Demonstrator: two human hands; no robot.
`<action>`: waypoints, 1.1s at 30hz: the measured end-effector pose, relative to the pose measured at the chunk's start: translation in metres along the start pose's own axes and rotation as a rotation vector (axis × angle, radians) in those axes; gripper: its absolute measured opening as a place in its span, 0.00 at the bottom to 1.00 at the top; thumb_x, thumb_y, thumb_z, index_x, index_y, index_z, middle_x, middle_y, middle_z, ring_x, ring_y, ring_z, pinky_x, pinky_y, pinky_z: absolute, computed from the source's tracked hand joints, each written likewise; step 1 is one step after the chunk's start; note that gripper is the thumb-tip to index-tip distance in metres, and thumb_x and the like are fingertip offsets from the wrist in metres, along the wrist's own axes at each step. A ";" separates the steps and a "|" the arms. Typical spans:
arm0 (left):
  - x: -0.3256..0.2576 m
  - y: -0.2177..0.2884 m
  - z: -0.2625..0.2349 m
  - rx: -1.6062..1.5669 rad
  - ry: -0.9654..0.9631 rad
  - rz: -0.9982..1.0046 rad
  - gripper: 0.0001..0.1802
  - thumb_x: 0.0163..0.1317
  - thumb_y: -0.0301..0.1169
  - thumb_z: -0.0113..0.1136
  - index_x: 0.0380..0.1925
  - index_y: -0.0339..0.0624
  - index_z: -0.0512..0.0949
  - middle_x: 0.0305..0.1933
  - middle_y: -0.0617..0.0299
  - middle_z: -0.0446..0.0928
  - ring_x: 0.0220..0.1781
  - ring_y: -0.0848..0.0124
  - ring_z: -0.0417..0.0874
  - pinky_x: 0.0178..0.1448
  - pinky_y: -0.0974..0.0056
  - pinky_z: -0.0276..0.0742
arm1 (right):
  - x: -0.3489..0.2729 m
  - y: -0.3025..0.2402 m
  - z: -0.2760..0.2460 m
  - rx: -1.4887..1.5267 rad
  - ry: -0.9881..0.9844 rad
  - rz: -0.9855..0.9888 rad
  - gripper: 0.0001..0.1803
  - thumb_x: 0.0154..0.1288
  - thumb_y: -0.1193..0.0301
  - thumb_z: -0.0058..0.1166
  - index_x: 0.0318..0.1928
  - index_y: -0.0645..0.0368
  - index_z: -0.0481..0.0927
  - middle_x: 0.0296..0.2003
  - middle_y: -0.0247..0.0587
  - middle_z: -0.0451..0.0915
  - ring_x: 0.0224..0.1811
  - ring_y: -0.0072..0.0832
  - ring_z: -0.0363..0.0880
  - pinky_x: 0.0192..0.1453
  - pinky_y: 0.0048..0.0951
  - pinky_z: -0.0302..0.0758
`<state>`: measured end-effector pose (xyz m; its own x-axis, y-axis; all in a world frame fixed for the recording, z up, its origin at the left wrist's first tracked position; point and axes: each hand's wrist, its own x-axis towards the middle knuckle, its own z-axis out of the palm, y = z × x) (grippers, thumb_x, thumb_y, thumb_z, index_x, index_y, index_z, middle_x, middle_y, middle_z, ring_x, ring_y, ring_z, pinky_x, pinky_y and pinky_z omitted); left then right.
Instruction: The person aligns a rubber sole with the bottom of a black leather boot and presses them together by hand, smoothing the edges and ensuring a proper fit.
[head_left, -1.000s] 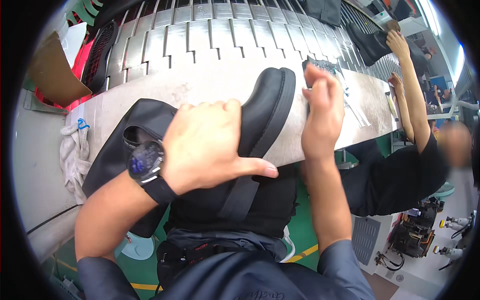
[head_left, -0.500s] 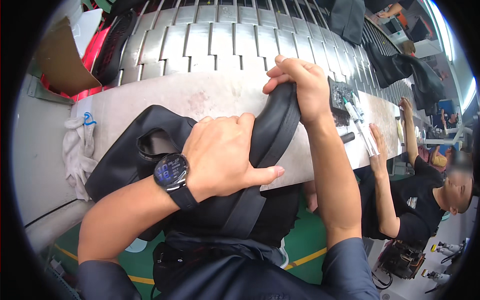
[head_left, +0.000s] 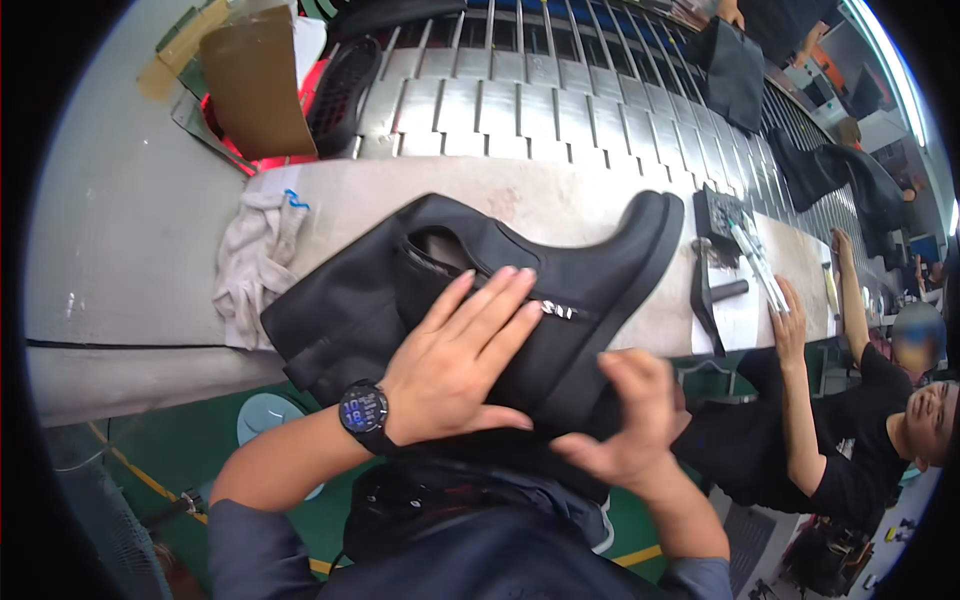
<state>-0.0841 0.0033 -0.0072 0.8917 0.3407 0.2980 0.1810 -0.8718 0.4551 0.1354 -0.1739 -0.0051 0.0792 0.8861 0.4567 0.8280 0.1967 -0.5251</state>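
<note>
A black boot [head_left: 575, 260] lies on its side over the work table, its toe pointing to the far right and its shaft to the left. Part of the shaft is folded, with a dark gap in it. A bit of light print shows beside the ankle. My left hand [head_left: 455, 350] rests flat on the boot's ankle area, fingers stretched out and thumb apart. Close to the heel, my right hand [head_left: 635, 420] is slightly blurred, its thumb and fingers apart and nothing visible between them. Whether it touches the heel I cannot tell.
White gloves [head_left: 258, 255] lie left on the table [head_left: 520, 195]. Beyond runs a metal slat conveyor [head_left: 510, 105]. A cardboard piece [head_left: 258, 80] stands at far left. Right of the toe are a dark tray [head_left: 720, 215], pens and a black-handled tool [head_left: 708, 295]. A co-worker [head_left: 850, 420] works at right.
The boot has turned from an upraised toe to lying flatter, toe far right. My right hand has left the toe and come down near the heel. My left hand has spread flat.
</note>
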 end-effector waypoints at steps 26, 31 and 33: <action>0.153 0.057 -0.128 0.417 0.130 0.285 0.35 0.47 0.56 0.80 0.43 0.38 0.82 0.29 0.55 0.83 0.30 0.53 0.86 0.36 0.54 0.81 | 0.140 0.004 -0.094 0.775 0.413 0.072 0.15 0.86 0.68 0.52 0.55 0.69 0.85 0.51 0.45 0.88 0.51 0.21 0.83 0.60 0.26 0.78; 0.182 0.038 -0.132 0.411 0.114 0.274 0.35 0.50 0.58 0.80 0.41 0.36 0.82 0.28 0.53 0.81 0.29 0.51 0.85 0.34 0.53 0.79 | 0.169 0.023 -0.104 0.856 0.327 0.152 0.16 0.86 0.66 0.52 0.55 0.69 0.84 0.49 0.46 0.89 0.50 0.23 0.86 0.60 0.26 0.80; 0.194 0.032 -0.134 0.405 0.125 0.295 0.35 0.50 0.57 0.80 0.41 0.36 0.82 0.28 0.52 0.81 0.29 0.50 0.85 0.35 0.53 0.78 | 0.179 0.029 -0.105 0.873 0.330 0.173 0.17 0.87 0.66 0.50 0.54 0.69 0.84 0.48 0.47 0.88 0.50 0.24 0.86 0.61 0.27 0.81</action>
<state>0.0392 0.0886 0.1775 0.8770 0.0775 0.4743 0.0973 -0.9951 -0.0174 0.2315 -0.0538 0.1364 0.4256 0.7952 0.4318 0.0931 0.4361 -0.8951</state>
